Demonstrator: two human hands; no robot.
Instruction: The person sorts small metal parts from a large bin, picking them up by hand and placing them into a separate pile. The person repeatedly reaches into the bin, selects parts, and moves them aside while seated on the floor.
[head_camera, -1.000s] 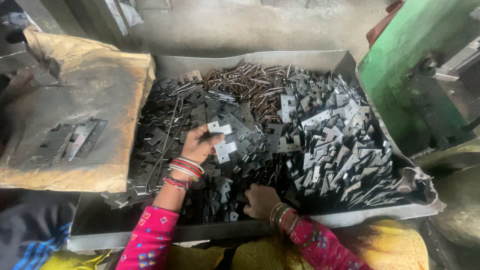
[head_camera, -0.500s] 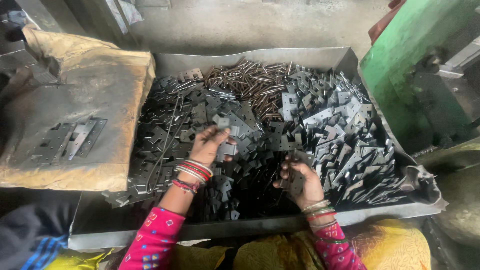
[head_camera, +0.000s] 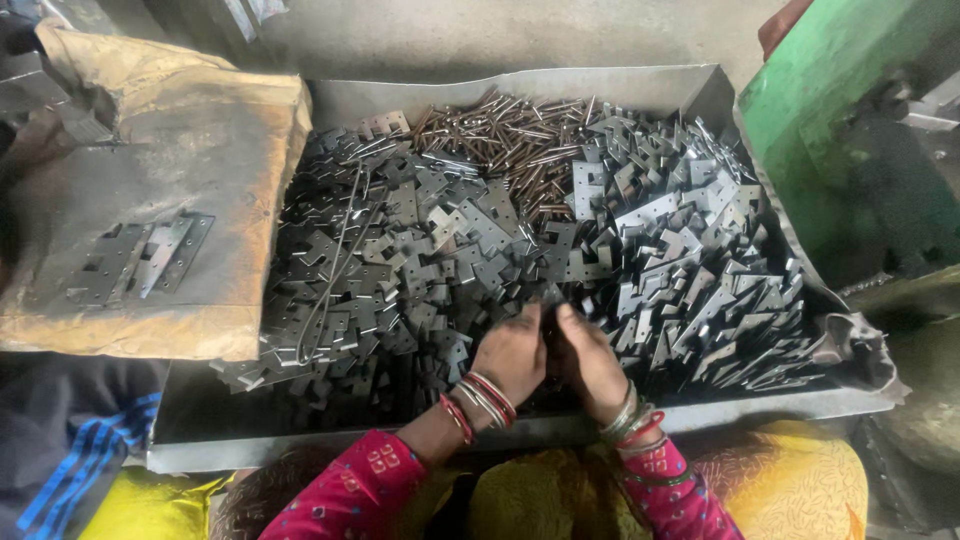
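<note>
My left hand (head_camera: 512, 352) and my right hand (head_camera: 590, 358) are pressed together over the near middle of a metal tray (head_camera: 640, 88), fingers curled around a small dark metal piece (head_camera: 550, 300) between them. The tray is heaped with several grey stamped hinge plates (head_camera: 660, 240). A pile of thin brown pins (head_camera: 520, 135) lies at the tray's far middle. Both wrists carry bangles, and the sleeves are pink.
A worn brown sack-covered surface (head_camera: 150, 200) at the left holds assembled hinges (head_camera: 140, 258). A green machine body (head_camera: 850, 130) stands at the right. A long bent wire (head_camera: 335, 270) lies over the plates at the tray's left. Yellow cloth shows at the bottom.
My left hand came down from the middle of the pile toward the near edge. My right hand moved left to meet it, and the two now close together on one piece.
</note>
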